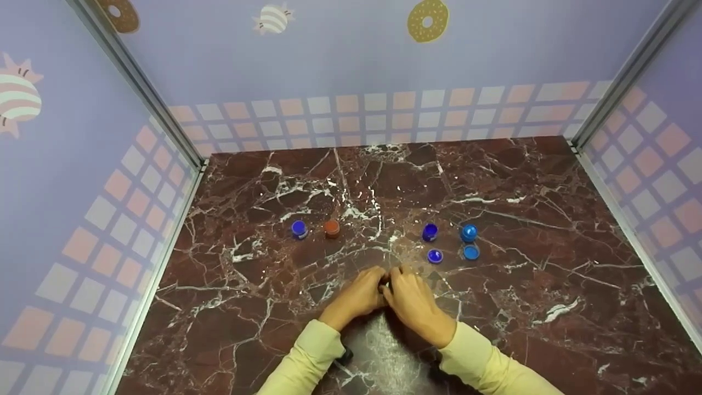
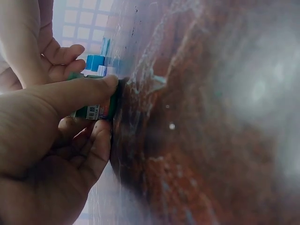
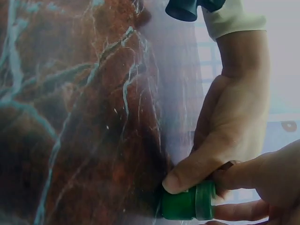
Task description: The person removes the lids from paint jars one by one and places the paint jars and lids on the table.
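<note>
In the head view my left hand [image 1: 359, 295] and right hand [image 1: 414, 300] meet low over the table's front middle, largely hiding what lies between them. The wrist views show a small green paint jar [image 3: 178, 205] there, with a printed label [image 2: 93, 112] on its side. My left thumb and fingers grip the jar's body close to the tabletop. At its upper end, the right thumb and fingers pinch around the rim; whether a lid sits there is hard to tell.
A blue jar [image 1: 299, 229] and an orange jar [image 1: 332, 229] stand at left. At right are a dark blue jar [image 1: 430, 232] with a round lid [image 1: 435, 256] before it, and a light blue jar [image 1: 469, 233] with its lid [image 1: 471, 252]. Patterned walls [image 1: 351, 66] enclose the marbled table [image 1: 537, 230].
</note>
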`<state>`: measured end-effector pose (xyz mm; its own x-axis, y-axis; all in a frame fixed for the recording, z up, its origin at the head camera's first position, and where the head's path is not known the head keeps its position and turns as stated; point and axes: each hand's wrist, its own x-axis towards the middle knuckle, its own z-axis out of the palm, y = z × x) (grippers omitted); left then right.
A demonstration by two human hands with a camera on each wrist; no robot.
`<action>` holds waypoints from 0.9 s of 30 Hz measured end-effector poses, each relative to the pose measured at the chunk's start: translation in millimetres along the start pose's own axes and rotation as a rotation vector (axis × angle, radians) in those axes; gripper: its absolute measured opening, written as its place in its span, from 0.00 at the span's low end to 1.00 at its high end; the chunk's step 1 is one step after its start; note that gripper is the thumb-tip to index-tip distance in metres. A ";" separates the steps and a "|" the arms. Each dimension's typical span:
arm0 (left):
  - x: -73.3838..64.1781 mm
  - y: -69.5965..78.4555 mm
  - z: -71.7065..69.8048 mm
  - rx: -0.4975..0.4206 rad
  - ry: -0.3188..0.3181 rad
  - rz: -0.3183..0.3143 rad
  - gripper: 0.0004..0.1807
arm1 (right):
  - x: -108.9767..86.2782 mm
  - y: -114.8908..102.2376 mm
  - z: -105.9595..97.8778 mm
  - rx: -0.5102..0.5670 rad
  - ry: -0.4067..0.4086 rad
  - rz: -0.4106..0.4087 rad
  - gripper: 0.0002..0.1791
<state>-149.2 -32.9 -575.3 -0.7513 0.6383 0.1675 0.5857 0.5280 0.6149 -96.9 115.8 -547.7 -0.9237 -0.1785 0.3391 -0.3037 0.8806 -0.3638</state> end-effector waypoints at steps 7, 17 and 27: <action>-0.5 -0.6 0.1 -0.013 0.008 0.007 0.12 | 0.2 -2.1 2.9 -0.060 0.003 -0.021 0.17; -0.4 -0.8 -0.7 -0.025 -0.006 -0.016 0.13 | 1.3 -1.5 3.9 -0.066 0.003 -0.060 0.14; -0.2 -2.4 -0.2 -0.006 -0.029 -0.036 0.15 | 1.5 10.7 -0.5 0.022 -0.060 -0.237 0.11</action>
<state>-150.6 -34.4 -576.7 -0.7626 0.6350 0.1233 0.5567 0.5473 0.6249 -101.4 125.2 -550.6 -0.8383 -0.4050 0.3648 -0.5176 0.8015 -0.2996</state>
